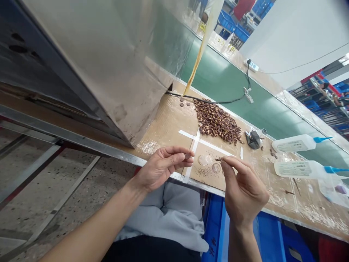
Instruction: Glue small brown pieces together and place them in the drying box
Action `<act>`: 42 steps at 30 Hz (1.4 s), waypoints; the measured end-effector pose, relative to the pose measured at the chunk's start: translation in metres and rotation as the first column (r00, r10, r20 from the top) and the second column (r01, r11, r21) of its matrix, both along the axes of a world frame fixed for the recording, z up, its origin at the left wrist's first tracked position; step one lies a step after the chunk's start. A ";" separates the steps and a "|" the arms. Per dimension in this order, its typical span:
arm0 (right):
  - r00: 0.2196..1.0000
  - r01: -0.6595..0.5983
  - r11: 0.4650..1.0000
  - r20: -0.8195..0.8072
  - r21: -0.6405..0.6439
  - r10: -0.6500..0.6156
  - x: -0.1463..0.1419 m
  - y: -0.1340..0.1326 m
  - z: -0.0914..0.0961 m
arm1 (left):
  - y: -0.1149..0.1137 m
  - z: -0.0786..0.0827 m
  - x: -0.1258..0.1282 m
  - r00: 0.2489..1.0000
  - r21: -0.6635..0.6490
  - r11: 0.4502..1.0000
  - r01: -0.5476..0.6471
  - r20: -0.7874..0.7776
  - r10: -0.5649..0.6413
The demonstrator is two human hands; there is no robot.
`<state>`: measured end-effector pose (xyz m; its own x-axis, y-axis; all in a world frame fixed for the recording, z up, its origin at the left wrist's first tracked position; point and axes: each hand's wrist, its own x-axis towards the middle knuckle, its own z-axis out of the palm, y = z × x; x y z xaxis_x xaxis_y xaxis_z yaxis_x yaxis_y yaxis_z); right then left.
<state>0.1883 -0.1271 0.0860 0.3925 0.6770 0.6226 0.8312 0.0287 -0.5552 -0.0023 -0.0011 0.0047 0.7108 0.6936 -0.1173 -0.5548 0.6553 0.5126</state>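
Note:
My left hand (pixel 163 165) is closed in a pinch on a small brown disc (pixel 187 155) at its fingertips. Across from it, my right hand (pixel 242 185) pinches a tiny brownish piece (pixel 219 159), whose kind I cannot make out. Between and just beyond both hands lie a clear shallow round dish (pixel 203 160) and a second small round dish (pixel 216 167) with brown bits in it. They rest on a cardboard sheet (pixel 199 151) edged with white tape, and dark crumbs are scattered around them. Further back spreads a heap of small brown and yellowish pieces (pixel 218 122).
Two squeeze bottles, one (pixel 296 143) behind the other (pixel 302 169), lie at the right with blue nozzles. A dark pouch-like thing (pixel 253 139) sits near the heap. A large metal housing (pixel 114 72) stands at left; a black cable (pixel 218 102) crosses behind. Blue crates (pixel 268 233) are below.

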 end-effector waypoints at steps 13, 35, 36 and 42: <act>0.929 -0.215 0.977 -0.309 -0.001 0.204 -0.026 0.018 -0.007 | -0.004 0.001 0.001 0.999 -0.026 0.999 -0.028 -0.025 0.027; 0.851 -0.337 0.941 -0.431 -0.008 0.301 -0.030 0.036 -0.020 | -0.006 0.003 0.003 0.998 -0.067 0.997 -0.048 -0.033 0.046; 0.853 -0.339 0.941 -0.425 -0.009 0.303 -0.030 0.036 -0.020 | -0.006 0.004 0.002 0.998 -0.068 0.996 -0.050 -0.034 0.047; 0.871 -0.346 0.938 -0.370 0.005 0.324 -0.029 0.035 -0.020 | -0.006 0.005 0.002 0.998 -0.064 0.997 -0.045 -0.038 0.043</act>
